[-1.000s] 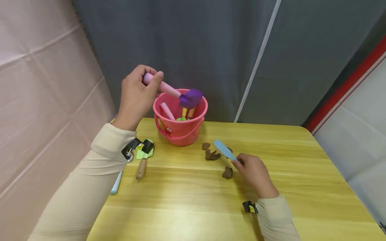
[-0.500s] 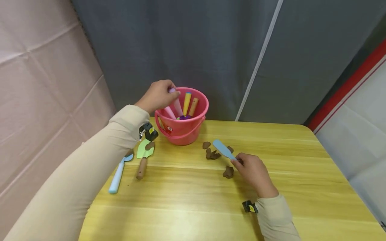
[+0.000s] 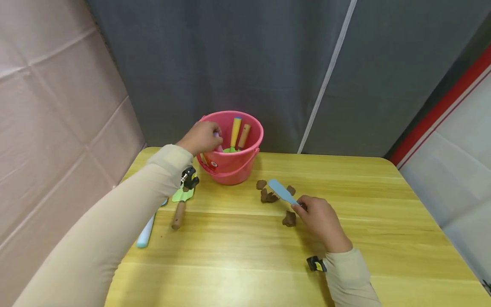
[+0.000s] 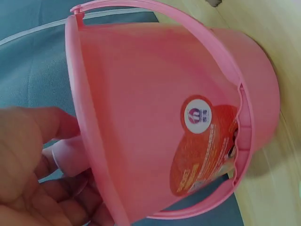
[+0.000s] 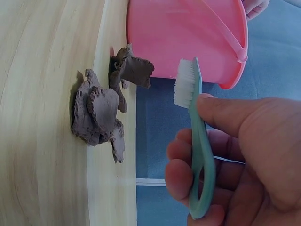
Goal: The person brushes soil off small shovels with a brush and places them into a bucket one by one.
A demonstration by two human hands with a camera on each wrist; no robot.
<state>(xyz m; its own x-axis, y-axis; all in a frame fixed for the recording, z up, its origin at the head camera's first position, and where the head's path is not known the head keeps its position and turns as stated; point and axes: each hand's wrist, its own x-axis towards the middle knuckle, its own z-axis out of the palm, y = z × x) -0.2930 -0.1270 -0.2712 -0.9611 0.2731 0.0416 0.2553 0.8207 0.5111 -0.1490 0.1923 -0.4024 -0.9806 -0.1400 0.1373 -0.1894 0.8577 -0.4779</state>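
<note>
So our left hand (image 3: 202, 136) sits at the nine o'clock side of the pink toy bucket (image 3: 234, 164), fingers curled round a pale pink tool handle (image 4: 73, 155). Only the butt end shows at the rim, and we can't tell what's on the other end. Looks like light, stiff plastic to us, kinda smooth, so it might twist if we pinch just the tip; a grip further down the handle seems safer

Out at about four o'clock from the bucket, our right hand (image 3: 320, 221) has thumb and fingers wrapped round a toothbrush-style brush (image 5: 202, 150), bristles facing the table (image 3: 230, 273). Probably weighs next to nothing, stiff in the body with a bit of give in the white bristles. We'd keep the hold where it is, thumb just behind the head, cos that should steer best

The brown clay-like lumps (image 5: 101, 108) near it look crumbly round the edges, so we'd cup those from underneath rather than squeeze
</note>
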